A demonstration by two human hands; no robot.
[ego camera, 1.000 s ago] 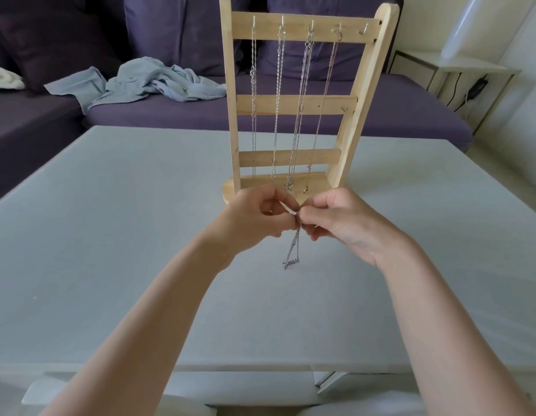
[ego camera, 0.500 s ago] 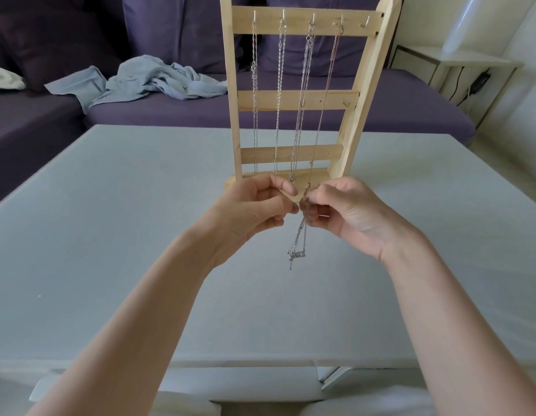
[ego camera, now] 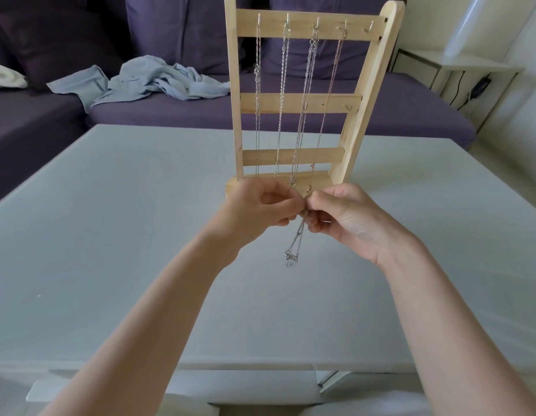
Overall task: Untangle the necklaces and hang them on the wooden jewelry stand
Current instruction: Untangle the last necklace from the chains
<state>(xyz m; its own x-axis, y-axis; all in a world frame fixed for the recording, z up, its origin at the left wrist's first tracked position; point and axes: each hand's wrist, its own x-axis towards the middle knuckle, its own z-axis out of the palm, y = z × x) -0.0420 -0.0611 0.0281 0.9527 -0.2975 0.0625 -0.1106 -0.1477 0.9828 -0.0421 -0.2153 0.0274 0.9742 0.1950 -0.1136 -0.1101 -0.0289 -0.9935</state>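
A wooden jewelry stand [ego camera: 362, 94] stands upright at the middle back of the table. Several silver chains [ego camera: 305, 100] hang from the hooks on its top bar; the rightmost hook is bare. Just in front of the stand's base, my left hand [ego camera: 257, 208] and my right hand [ego camera: 344, 217] meet fingertip to fingertip. Both pinch the top of a thin silver necklace [ego camera: 296, 244]. It dangles below my fingers, and its small pendant [ego camera: 291, 257] hangs above the table top.
The pale grey table [ego camera: 110, 235] spreads wide on both sides. Behind it runs a purple sofa [ego camera: 290, 109] with a crumpled light blue cloth [ego camera: 152, 82]. A white side table [ego camera: 458, 70] with a dark cable stands at the back right.
Both hands have risen a little toward the stand's base, keeping their pinch on the necklace. The pendant has turned slightly as it hangs.
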